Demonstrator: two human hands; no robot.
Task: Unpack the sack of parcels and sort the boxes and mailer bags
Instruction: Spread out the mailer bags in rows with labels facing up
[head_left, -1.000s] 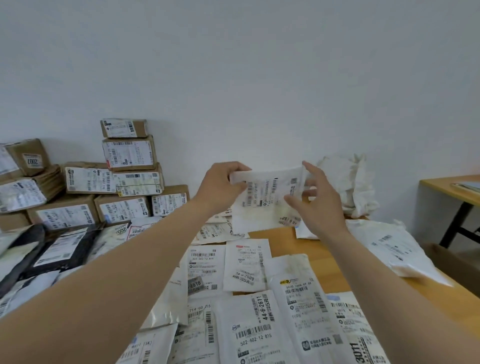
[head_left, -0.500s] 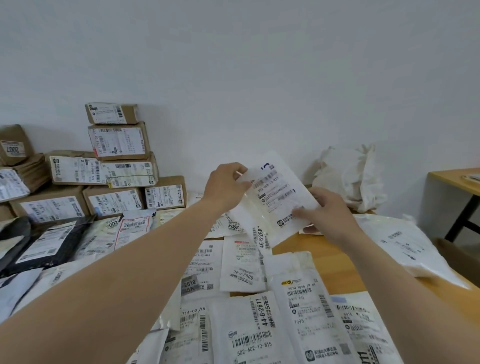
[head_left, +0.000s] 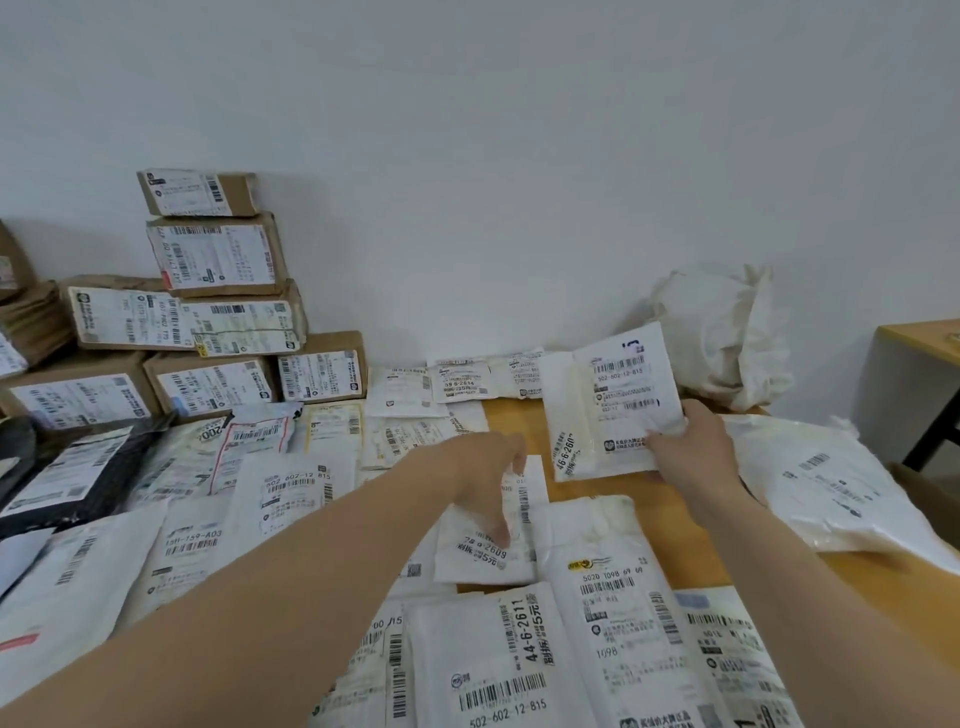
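Note:
My right hand (head_left: 693, 449) grips the lower right corner of a white mailer bag (head_left: 605, 402), held tilted just above the wooden table (head_left: 514, 421). My left hand (head_left: 488, 475) is off that bag and hangs with fingers pointing down, its fingertips touching a small white mailer (head_left: 480, 551) lying flat. Rows of white mailer bags (head_left: 519, 670) cover the table's front and middle. Brown labelled boxes (head_left: 218, 317) are stacked at the back left. The crumpled white sack (head_left: 722, 338) sits at the back right against the wall.
A large white mailer (head_left: 841, 488) lies at the right edge. Black mailers (head_left: 67, 467) lie at the left. A second wooden table (head_left: 930, 343) stands far right, with a brown box (head_left: 930, 499) on the floor below.
My left hand let go of the held mailer and dropped onto a small mailer on the table. My right hand carried the held mailer to the right and lower.

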